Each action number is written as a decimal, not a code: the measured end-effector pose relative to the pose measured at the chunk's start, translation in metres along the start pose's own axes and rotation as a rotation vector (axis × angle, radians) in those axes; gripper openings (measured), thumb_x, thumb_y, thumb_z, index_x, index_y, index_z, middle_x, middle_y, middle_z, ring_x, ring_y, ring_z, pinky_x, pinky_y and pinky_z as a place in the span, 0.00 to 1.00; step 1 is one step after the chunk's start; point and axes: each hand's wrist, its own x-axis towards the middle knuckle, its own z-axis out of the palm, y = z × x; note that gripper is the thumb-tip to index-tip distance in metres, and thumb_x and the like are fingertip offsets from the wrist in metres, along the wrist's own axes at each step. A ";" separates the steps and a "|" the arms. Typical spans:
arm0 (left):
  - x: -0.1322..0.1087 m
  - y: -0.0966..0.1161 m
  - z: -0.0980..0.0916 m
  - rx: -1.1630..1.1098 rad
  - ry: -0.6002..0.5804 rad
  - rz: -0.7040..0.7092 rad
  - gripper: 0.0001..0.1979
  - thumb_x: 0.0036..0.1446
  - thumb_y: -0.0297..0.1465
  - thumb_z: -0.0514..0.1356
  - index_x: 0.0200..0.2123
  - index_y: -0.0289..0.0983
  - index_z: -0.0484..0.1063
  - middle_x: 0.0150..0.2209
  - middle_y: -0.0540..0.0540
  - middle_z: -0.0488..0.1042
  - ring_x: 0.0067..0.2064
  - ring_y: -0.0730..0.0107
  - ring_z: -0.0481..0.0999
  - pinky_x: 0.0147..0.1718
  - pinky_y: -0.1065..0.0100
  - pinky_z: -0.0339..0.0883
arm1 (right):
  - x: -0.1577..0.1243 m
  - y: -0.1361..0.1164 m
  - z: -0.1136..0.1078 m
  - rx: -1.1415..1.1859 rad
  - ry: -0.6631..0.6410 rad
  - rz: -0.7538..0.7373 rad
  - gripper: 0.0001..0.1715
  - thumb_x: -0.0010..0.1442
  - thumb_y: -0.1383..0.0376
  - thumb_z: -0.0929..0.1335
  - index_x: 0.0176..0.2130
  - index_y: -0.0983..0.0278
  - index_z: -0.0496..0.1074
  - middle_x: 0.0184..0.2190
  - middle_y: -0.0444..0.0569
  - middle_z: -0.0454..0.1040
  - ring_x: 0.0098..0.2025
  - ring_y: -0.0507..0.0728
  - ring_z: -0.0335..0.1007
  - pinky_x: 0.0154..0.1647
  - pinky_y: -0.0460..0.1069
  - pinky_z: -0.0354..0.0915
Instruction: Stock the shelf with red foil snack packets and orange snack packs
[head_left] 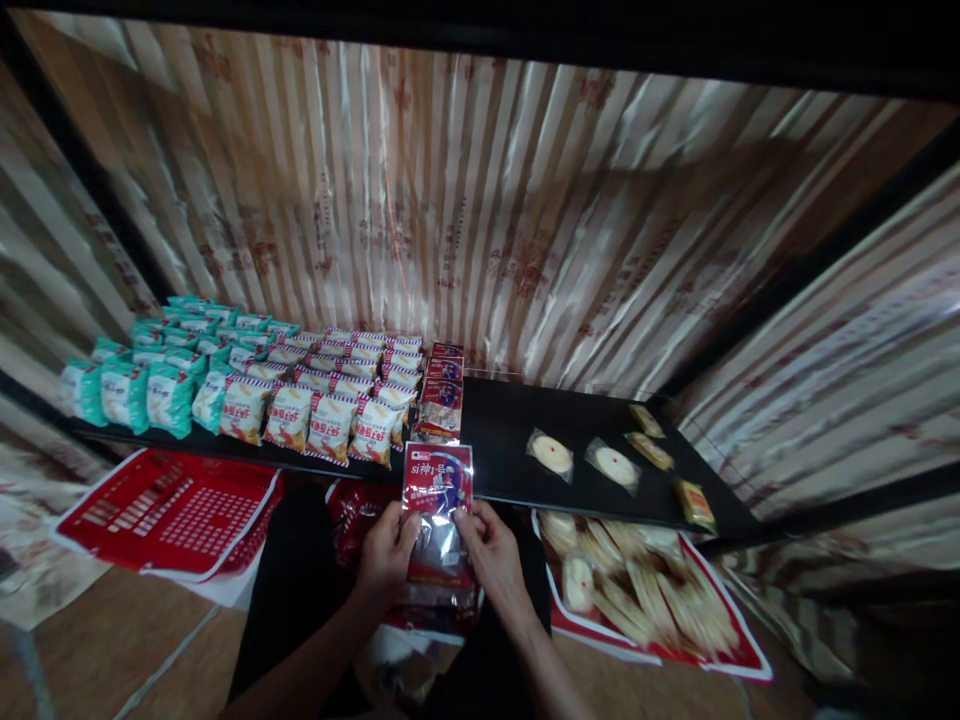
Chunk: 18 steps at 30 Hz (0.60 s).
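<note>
Both of my hands grip one red snack packet [438,482] with a clear lower half, held upright just in front of the black shelf [510,440]. My left hand [386,553] pinches its left edge and my right hand [491,550] pinches its right edge. A short row of the same red packets [442,385] lies on the shelf right behind it. More red packets sit in a red basket [352,520] below my hands.
Teal packets [150,375] and orange-and-white striped packets [337,395] fill the shelf's left half. Two clear-wrapped round cakes [585,458] and three small yellow packets [667,460] lie at the right. A red basket [172,510] stands lower left, another with pale wrapped snacks [645,590] lower right.
</note>
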 end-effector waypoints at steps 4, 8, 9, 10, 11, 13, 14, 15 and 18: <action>0.016 0.006 0.015 0.021 0.004 0.002 0.12 0.50 0.40 0.59 0.32 0.38 0.71 0.28 0.48 0.76 0.32 0.66 0.74 0.32 0.70 0.67 | -0.004 0.004 -0.011 -0.032 -0.005 0.008 0.21 0.48 0.49 0.71 0.33 0.64 0.70 0.23 0.44 0.73 0.25 0.53 0.67 0.26 0.46 0.63; 0.029 0.018 0.030 -0.005 -0.040 -0.009 0.10 0.51 0.38 0.59 0.34 0.37 0.72 0.30 0.47 0.77 0.34 0.66 0.75 0.34 0.70 0.68 | 0.002 0.005 -0.018 -0.029 0.076 -0.004 0.22 0.47 0.50 0.71 0.35 0.64 0.70 0.24 0.45 0.74 0.26 0.54 0.69 0.27 0.47 0.65; 0.031 0.022 0.033 -0.027 -0.059 -0.015 0.11 0.51 0.37 0.59 0.35 0.37 0.72 0.31 0.47 0.77 0.35 0.66 0.75 0.35 0.70 0.68 | 0.006 0.004 -0.019 -0.012 0.095 -0.009 0.22 0.47 0.50 0.71 0.34 0.63 0.70 0.23 0.44 0.74 0.26 0.54 0.69 0.27 0.47 0.65; 0.032 0.026 0.035 -0.056 -0.082 -0.024 0.11 0.52 0.37 0.59 0.37 0.37 0.71 0.33 0.46 0.78 0.36 0.66 0.76 0.36 0.70 0.68 | 0.011 0.003 -0.019 0.008 0.113 -0.016 0.22 0.47 0.50 0.71 0.34 0.63 0.69 0.23 0.44 0.74 0.25 0.54 0.69 0.27 0.47 0.65; 0.033 0.029 0.036 -0.090 -0.102 -0.035 0.12 0.52 0.37 0.59 0.38 0.37 0.71 0.35 0.45 0.78 0.38 0.66 0.76 0.37 0.70 0.68 | 0.017 0.002 -0.019 0.025 0.127 -0.025 0.22 0.46 0.49 0.71 0.34 0.63 0.69 0.24 0.44 0.74 0.25 0.54 0.69 0.27 0.47 0.64; 0.033 0.033 0.038 -0.139 -0.119 -0.071 0.13 0.52 0.36 0.59 0.41 0.37 0.70 0.39 0.44 0.78 0.40 0.66 0.77 0.38 0.70 0.68 | 0.030 0.000 -0.020 0.034 0.163 -0.048 0.22 0.46 0.50 0.71 0.33 0.63 0.68 0.24 0.45 0.74 0.26 0.54 0.69 0.27 0.47 0.65; 0.032 0.034 0.037 -0.144 -0.127 -0.097 0.15 0.52 0.36 0.59 0.43 0.36 0.69 0.40 0.44 0.77 0.39 0.66 0.77 0.36 0.71 0.68 | 0.038 0.000 -0.020 0.025 0.182 -0.058 0.22 0.47 0.50 0.71 0.33 0.63 0.68 0.24 0.44 0.74 0.26 0.54 0.69 0.27 0.47 0.65; 0.032 0.034 0.037 -0.139 -0.135 -0.125 0.18 0.51 0.35 0.59 0.45 0.36 0.67 0.40 0.43 0.77 0.37 0.68 0.77 0.33 0.72 0.67 | 0.046 -0.001 -0.021 0.014 0.201 -0.067 0.22 0.47 0.50 0.71 0.33 0.63 0.68 0.24 0.44 0.74 0.26 0.54 0.69 0.27 0.47 0.65; 0.033 0.030 0.035 -0.131 -0.152 -0.193 0.24 0.48 0.35 0.61 0.49 0.34 0.65 0.36 0.44 0.77 0.27 0.72 0.76 0.23 0.74 0.62 | 0.071 0.001 -0.021 -0.003 0.245 -0.096 0.23 0.47 0.48 0.70 0.34 0.63 0.67 0.24 0.44 0.73 0.25 0.54 0.68 0.27 0.47 0.64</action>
